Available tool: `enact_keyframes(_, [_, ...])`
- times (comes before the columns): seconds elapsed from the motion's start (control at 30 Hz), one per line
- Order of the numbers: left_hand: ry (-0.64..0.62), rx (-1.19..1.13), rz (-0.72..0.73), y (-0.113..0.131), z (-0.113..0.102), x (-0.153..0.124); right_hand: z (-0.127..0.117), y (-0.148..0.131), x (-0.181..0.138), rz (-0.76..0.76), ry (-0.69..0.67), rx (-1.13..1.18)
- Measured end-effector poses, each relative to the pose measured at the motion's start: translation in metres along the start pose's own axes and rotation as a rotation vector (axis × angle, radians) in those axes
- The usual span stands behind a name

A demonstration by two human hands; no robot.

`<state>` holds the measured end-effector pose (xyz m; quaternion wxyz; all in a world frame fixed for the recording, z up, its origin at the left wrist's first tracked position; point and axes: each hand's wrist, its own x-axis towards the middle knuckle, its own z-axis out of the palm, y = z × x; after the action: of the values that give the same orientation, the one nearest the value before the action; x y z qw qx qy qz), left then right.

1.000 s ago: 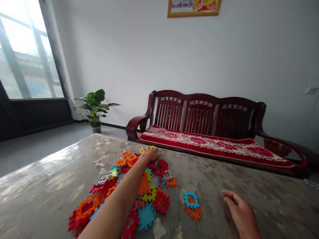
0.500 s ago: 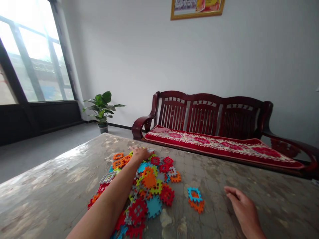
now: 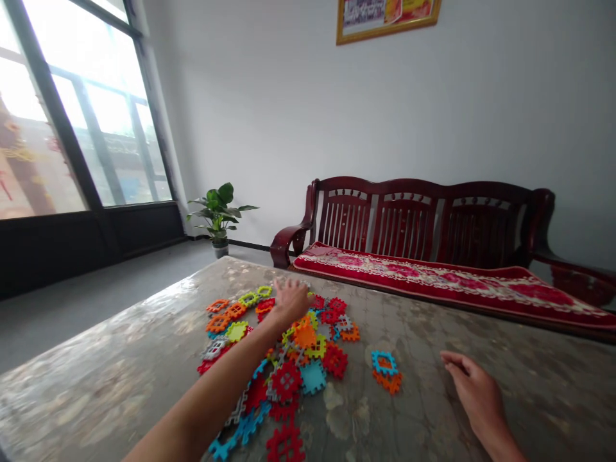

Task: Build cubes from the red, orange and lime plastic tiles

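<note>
My left hand (image 3: 291, 300) reaches over the far part of a pile of interlocking plastic puzzle tiles, its fingers spread and touching the pieces there. What lies under the palm is hidden. Red, orange, blue, green and grey tiles with toothed edges make up the heap, among them an orange tile (image 3: 305, 335), a solid blue tile (image 3: 313, 376) and a red tile (image 3: 335, 360). My right hand (image 3: 476, 391) rests at the right, fingers loosely bent and a gap beside the thumb; nothing shows in it. Nearest to it, a blue frame tile (image 3: 384, 362) overlaps an orange frame tile (image 3: 389, 383).
The tiles lie on a table (image 3: 120, 398) with a glossy patterned cover. Beyond its far edge stands a dark wooden bench (image 3: 409, 189) with a red floral cushion (image 3: 433, 276). A potted plant (image 3: 219, 212) is at the back left, near the windows.
My left hand has moved slightly right across the far side of the pile, uncovering green and red tiles. The view has shifted a little left. My right hand stays much the same.
</note>
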<state>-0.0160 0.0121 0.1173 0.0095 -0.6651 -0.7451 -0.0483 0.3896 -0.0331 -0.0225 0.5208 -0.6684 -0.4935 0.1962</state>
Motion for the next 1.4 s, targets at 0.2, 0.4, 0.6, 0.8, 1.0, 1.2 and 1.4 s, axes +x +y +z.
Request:
enact_keyframes(0.2, [0.1, -0.221, 0.686, 0.132, 0.045, -0.151, 0.0, 0.0, -0.001, -0.022, -0.01, 0.013])
enact_keyframes(0.4, [0.142, -0.237, 0.725, 0.183, 0.08, -0.184, -0.002, -0.003, -0.002, -0.023, -0.007, 0.056])
enact_keyframes(0.6, [0.074, -0.264, 0.484, 0.155, 0.096, -0.135, -0.002, 0.001, 0.0, -0.046, -0.018, 0.032])
enact_keyframes(0.8, [0.125, -0.171, 0.375, 0.128, 0.102, -0.101, -0.002, 0.003, 0.0, -0.047, -0.019, 0.006])
enact_keyframes(1.0, [0.219, -0.135, 0.259, 0.096, 0.101, -0.084, -0.004, 0.005, 0.001, -0.025, -0.033, -0.022])
enact_keyframes(1.2, [0.207, -0.156, 0.176, 0.079, 0.096, -0.077, -0.004, 0.004, 0.001, -0.027, -0.035, 0.012])
enact_keyframes(1.4, [0.231, -0.125, 0.184, 0.056, 0.097, -0.073, -0.004, 0.001, 0.0, -0.045, -0.017, 0.005])
